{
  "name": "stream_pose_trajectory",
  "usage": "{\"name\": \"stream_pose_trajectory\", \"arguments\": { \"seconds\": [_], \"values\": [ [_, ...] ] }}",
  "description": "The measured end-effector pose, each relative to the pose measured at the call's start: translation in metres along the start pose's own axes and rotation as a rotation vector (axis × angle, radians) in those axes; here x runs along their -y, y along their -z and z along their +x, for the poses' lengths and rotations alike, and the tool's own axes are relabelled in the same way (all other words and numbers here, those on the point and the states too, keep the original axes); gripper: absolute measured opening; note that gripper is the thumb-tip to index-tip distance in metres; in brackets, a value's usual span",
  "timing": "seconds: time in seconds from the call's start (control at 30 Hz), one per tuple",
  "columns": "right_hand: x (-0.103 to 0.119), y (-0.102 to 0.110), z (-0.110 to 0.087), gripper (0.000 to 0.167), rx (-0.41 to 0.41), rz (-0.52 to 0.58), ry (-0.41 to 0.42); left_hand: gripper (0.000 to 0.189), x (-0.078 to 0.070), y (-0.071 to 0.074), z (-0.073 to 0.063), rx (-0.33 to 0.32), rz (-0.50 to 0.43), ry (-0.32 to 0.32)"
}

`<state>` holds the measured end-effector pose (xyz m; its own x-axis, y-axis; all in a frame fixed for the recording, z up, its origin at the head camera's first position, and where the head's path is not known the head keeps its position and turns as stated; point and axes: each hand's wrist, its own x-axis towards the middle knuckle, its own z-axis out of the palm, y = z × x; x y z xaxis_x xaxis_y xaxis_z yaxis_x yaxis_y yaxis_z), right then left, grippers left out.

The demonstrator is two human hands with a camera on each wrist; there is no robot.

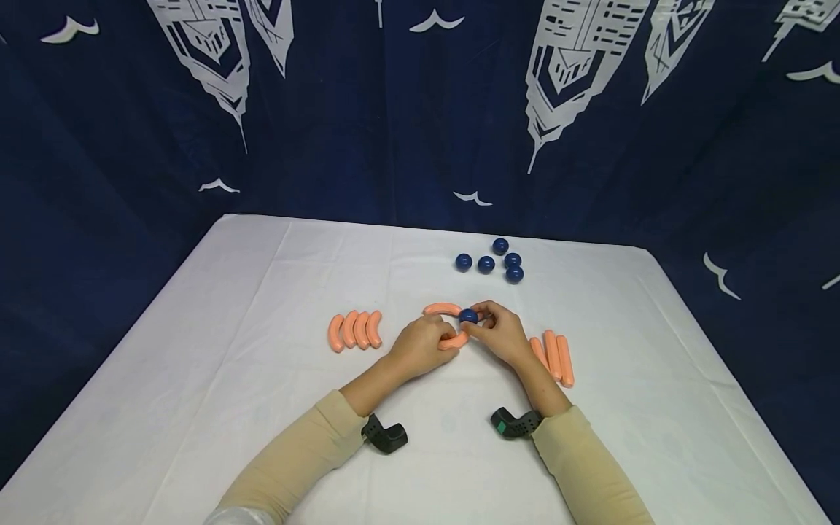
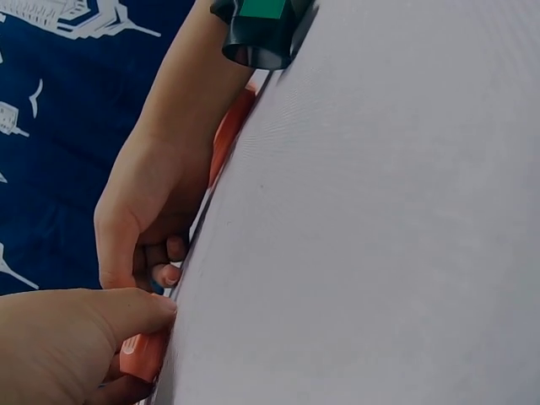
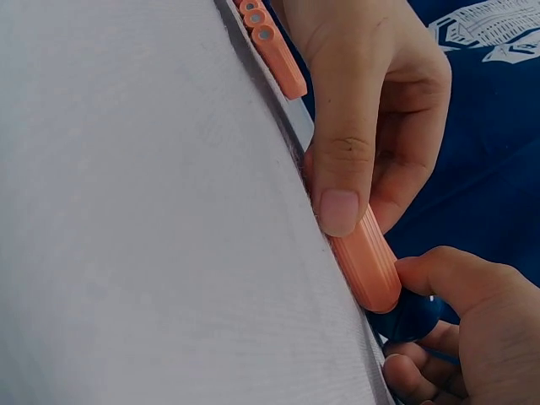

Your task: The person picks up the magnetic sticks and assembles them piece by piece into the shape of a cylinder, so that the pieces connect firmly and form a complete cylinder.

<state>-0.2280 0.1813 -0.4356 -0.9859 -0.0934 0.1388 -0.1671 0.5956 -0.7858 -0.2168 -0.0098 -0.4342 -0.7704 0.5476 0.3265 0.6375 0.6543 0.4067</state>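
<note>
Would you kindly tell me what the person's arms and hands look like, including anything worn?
The left sleeve and right sleeve are plain beige, ending on the forearms. Below their cuffs sit curved black devices, a left device and a right device, the latter with a green patch. The left hand and right hand wear no gloves.

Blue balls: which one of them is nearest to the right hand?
The single ball at the right hand, beside two curved orange pieces; the other five balls lie grouped farther back.
</note>
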Motion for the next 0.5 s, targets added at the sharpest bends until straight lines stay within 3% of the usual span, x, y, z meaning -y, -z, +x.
{"name": "stream_pose_trajectory", "arguments": {
  "seconds": [0.5],
  "values": [
    [-0.0011,-0.001,0.0006,0.032,-0.013,-0.01,0.004,0.008,-0.0007,-0.0035,-0.0034,-0.058,0.022,-0.018]
  ]
}}
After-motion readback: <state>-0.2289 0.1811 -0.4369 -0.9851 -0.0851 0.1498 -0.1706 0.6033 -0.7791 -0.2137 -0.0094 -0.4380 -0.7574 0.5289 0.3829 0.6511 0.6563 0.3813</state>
